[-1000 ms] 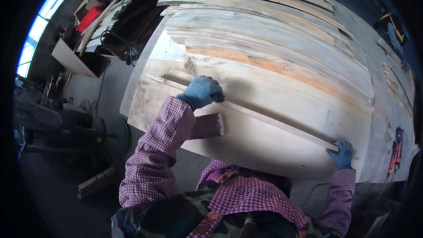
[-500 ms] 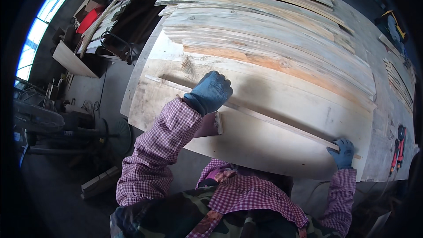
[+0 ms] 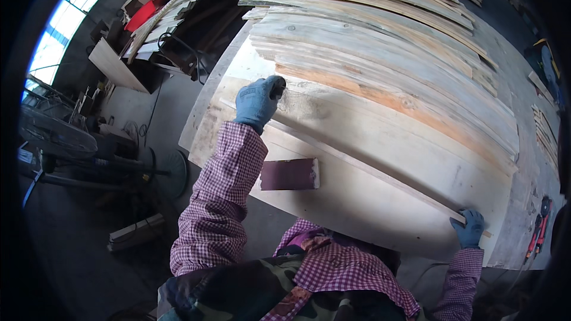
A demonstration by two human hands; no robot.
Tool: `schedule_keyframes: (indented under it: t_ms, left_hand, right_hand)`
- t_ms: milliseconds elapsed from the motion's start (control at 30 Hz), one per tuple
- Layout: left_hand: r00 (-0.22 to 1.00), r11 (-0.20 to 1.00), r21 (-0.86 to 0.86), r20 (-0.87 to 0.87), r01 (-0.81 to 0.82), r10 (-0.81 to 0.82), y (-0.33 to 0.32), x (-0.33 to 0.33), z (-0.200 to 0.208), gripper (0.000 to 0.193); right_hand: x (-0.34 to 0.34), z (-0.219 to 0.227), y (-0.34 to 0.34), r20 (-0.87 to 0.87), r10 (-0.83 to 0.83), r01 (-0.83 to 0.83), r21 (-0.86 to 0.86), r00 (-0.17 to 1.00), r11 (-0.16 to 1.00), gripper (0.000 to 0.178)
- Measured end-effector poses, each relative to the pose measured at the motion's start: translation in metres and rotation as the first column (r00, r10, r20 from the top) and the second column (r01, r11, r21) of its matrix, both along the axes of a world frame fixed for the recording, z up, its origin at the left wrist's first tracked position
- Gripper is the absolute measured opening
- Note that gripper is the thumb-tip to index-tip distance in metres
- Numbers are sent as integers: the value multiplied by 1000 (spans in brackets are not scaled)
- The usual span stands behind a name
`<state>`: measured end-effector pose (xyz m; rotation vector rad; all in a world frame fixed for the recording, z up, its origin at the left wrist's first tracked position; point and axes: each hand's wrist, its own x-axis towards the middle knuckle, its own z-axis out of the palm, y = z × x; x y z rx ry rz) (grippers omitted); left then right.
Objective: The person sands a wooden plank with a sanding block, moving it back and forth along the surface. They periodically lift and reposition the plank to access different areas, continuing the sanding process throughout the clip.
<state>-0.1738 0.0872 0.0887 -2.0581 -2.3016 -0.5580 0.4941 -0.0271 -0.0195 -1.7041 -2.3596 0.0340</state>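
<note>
A long, narrow wood strip (image 3: 369, 167) lies slantwise across the pale wooden board in front of me. Its near right end is in the grip of my right hand (image 3: 471, 227), which wears a blue glove. Toward the strip's far left end is my left hand (image 3: 257, 102), gloved too, with fingers curled in beside the strip. The dark patch at those fingers could be the glove's palm or a small thing; I cannot tell. Below the strip rests a maroon sanding block (image 3: 288, 175) with a pale, worn right edge, touched by neither hand. Pale sawdust (image 3: 304, 106) lies right of my left hand.
Several stacked wood planks (image 3: 380, 65) cover the far side of the worktable. Red-handled pliers-like tools (image 3: 538, 232) lie at its right edge, near some thin sticks (image 3: 544, 134). A fan (image 3: 59, 134) stands on the floor at left, below a cluttered bench with a red container (image 3: 143, 15).
My left hand has come off the middle of the strip and moved left to its far end. The sanding block now shows fully. My right hand stays at the strip's end; the view has shifted slightly.
</note>
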Motion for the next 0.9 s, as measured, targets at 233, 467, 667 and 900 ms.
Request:
schedule_keyframes:
  t_ms: [233, 467, 667, 900]
  left_hand:
    - [996, 999, -36, 85, -37, 40, -33, -42, -3, 60]
    - [901, 887, -201, -41, 416, -432, -149, 30, -27, 89]
    - [907, 934, -45, -227, 355, -356, -164, 30, -68, 85]
    - [963, 976, 182, -221, -116, 156, -88, -10, -10, 75]
  right_hand:
    - [3, 2, -1, 5, -61, 61, -78, 998, 995, 30]
    - [-4, 10, -5, 7, -66, 66, -53, 998, 996, 30]
    - [-7, 11, -2, 5, -60, 61, -33, 998, 998, 28]
    - [-7, 8, -6, 19, -76, 76, -23, 997, 997, 28]
